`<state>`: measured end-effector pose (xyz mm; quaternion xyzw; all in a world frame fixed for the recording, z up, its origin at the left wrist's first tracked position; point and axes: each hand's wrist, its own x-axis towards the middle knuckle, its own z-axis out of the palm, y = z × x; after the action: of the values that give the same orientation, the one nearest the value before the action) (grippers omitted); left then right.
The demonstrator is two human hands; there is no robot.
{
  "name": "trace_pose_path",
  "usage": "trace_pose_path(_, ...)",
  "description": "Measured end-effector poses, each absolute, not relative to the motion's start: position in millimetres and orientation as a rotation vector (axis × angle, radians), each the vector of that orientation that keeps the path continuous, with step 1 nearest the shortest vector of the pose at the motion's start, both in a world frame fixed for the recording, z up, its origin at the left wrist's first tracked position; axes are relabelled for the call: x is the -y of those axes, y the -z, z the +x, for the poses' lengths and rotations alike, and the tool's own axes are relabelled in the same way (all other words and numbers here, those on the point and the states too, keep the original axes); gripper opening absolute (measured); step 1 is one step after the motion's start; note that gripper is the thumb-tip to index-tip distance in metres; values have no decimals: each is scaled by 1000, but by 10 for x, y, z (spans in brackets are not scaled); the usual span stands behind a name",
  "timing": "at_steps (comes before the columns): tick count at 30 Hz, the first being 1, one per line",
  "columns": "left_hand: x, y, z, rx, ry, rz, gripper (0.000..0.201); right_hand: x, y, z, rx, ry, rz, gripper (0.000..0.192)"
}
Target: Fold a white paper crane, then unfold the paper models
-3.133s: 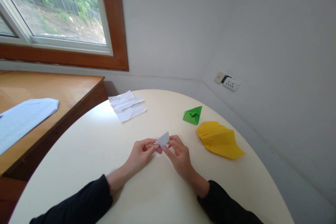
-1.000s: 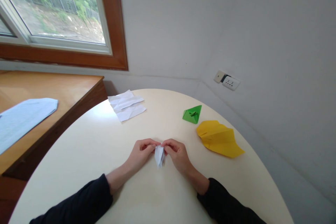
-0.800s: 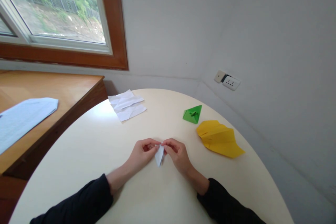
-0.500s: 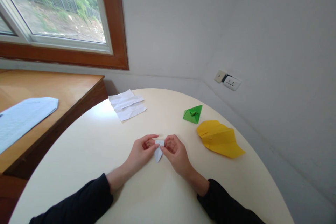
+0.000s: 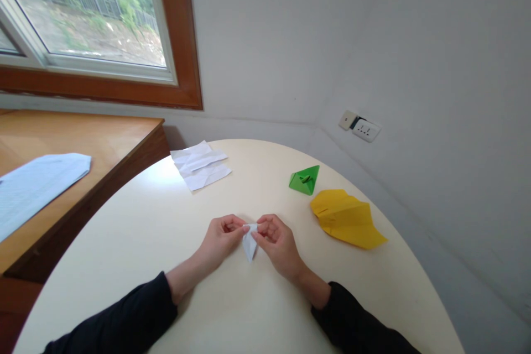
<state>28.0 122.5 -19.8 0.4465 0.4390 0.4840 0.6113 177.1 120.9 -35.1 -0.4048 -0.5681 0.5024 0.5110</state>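
A small folded piece of white paper (image 5: 249,244) is held between my two hands over the middle of the table, its narrow tip pointing toward me. My left hand (image 5: 226,235) pinches the upper left corner between thumb and fingers. On the other side, my right hand (image 5: 277,240) grips the upper right edge, thumb in front and fingers curled behind. The fingertips hide parts of the paper's top edge. Beyond my right hand lie a green folded paper shape (image 5: 304,181) and a creased yellow sheet (image 5: 348,218).
Creased white sheets (image 5: 201,166) lie at the far left of the round white table (image 5: 232,310). A wooden desk (image 5: 112,127) with a pale blue folded item (image 5: 45,188) stands left. Walls with a socket (image 5: 366,130) close off the back and right.
My left thumb and fingers have closed together on the paper's upper left corner. The paper has shifted slightly, and more of its lower point shows. My right hand has barely moved.
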Motion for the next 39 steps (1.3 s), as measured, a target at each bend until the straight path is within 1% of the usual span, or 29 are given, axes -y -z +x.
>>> trace_pose_path(3,-1247,195,280,-997,-1163,925,29,-1236,341,1782,1334,-1225,-958,25)
trace_pose_path(8,-1322,205,246,-893,-1236,685,32,-1241,354,1783,1395,-1164,-925,20)
trace_pose_path(11,-1344,210,226,-816,-1239,602,36,-1231,387,1773,1496,-1069,-929,29)
trace_pose_path(15,-1335,214,231,-755,-1200,538,36,-1232,404,1779,1643,-888,-954,45)
trace_pose_path(18,-1323,218,249,-753,-1170,524,32,-1230,382,1788,1730,-781,-941,49)
trace_pose_path(22,-1300,217,269,-769,-1151,552,29,-1218,351,1788,1743,-707,-958,43)
trace_pose_path(27,-1249,186,287,-736,-1135,653,35,-1205,309,1780,1702,-753,-962,23)
trace_pose_path(31,-1232,174,301,-742,-1117,694,35,-1196,277,1773,1655,-793,-962,14)
trace_pose_path(34,-1246,181,297,-747,-1118,678,31,-1199,282,1769,1599,-878,-985,13)
trace_pose_path(39,-1284,170,272,-759,-1092,555,14,-1225,317,1787,1432,-1105,-1036,21)
